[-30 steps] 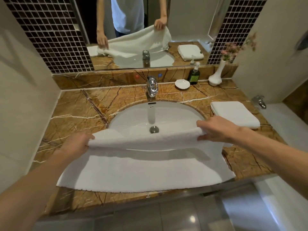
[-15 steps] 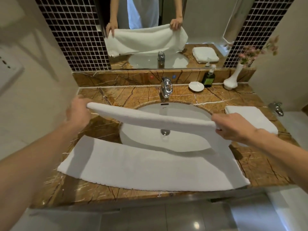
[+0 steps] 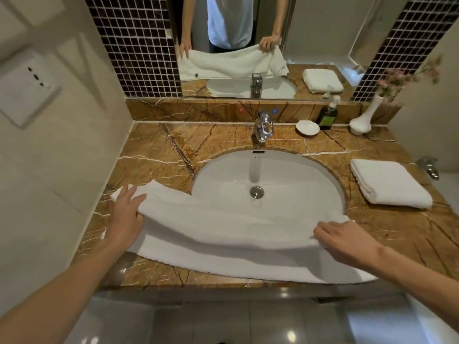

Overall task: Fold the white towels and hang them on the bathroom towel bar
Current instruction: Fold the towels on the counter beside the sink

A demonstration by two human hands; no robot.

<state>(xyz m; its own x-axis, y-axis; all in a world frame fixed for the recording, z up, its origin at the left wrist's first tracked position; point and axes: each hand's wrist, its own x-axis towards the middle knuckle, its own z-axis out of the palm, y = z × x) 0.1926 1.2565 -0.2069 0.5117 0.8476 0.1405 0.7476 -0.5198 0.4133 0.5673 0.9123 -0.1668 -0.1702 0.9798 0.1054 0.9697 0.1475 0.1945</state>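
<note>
A long white towel [image 3: 223,232] lies along the front of the brown marble counter [image 3: 154,155], partly over the near rim of the sink [image 3: 268,175]. Its far edge is folded toward me over the lower layer. My left hand [image 3: 126,214] grips the folded layer at its left end. My right hand [image 3: 340,239] pinches the same layer at its right end, low over the counter. A second white towel [image 3: 390,184], folded into a neat rectangle, sits on the counter at the right. No towel bar is in view.
A chrome faucet [image 3: 263,127] stands behind the sink. At the back right stand a small white dish [image 3: 307,127], a dark soap bottle [image 3: 328,115] and a white vase [image 3: 362,120] with pink flowers. A mirror [image 3: 248,33] hangs above; walls close both sides.
Both hands have brought the lifted far edge of the towel down and toward me, laying it over the lower layer. The view has shifted a little.
</note>
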